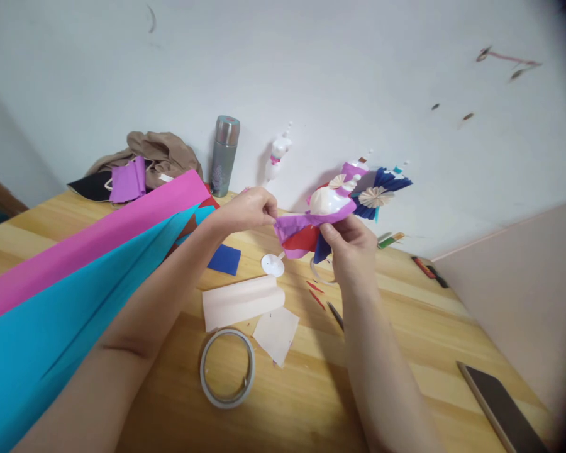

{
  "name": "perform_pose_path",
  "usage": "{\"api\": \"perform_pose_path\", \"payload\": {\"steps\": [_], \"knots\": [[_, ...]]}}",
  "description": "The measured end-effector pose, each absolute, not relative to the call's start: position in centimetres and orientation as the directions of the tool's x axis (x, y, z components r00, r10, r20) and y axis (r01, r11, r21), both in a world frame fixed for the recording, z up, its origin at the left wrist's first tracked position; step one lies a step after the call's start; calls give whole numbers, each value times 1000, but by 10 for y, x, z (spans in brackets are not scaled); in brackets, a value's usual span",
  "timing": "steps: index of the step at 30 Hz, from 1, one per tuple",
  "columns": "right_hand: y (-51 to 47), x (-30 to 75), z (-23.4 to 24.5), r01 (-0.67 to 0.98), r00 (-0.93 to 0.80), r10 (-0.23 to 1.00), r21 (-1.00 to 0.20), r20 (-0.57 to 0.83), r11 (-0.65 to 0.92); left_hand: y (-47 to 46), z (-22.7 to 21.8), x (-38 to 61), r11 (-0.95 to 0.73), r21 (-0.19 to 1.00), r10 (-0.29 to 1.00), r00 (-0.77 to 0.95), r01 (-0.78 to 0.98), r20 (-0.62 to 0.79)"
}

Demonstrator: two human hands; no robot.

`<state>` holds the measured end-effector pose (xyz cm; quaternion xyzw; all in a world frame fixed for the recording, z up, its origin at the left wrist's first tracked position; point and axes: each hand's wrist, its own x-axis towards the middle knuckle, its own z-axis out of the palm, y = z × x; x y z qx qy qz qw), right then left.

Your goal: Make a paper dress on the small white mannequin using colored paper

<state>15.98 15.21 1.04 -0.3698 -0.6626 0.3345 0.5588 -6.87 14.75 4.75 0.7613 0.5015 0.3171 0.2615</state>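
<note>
A small white dress form, tilted on its side, is in my right hand. Purple paper wraps around it, with red paper and a dark blue piece beneath. My right thumb presses on this paper from the near side. At the far left end, the fingers of my left hand pinch the purple paper's edge. Below lie a round white base, a cream paper sheet, a smaller cream piece and a roll of tape.
Long pink and turquoise paper sheets cover the left side. A thermos, a bare dress form and a blue-dressed form stand by the wall. A phone-like device lies right; red scraps lie mid-table.
</note>
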Motion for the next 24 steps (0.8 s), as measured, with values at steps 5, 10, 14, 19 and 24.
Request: {"api": "perform_pose_path", "payload": {"steps": [5,10,14,19,24], "knots": [[149,159,14,83,-115,875,-874,469,479,147,49,-69,-361,708,929,301,607,215],[145,155,18,-36,-87,888,-892,451,450,150,49,-75,-400,708,911,341,583,234],[144,154,18,-38,-74,883,-886,463,461,150,49,-79,-404,705,907,357,583,224],[147,157,15,-10,-78,879,-882,470,471,144,56,-80,-390,698,908,375,600,184],[152,159,11,-12,-78,870,-874,486,487,145,56,-77,-346,718,933,304,604,194]]}}
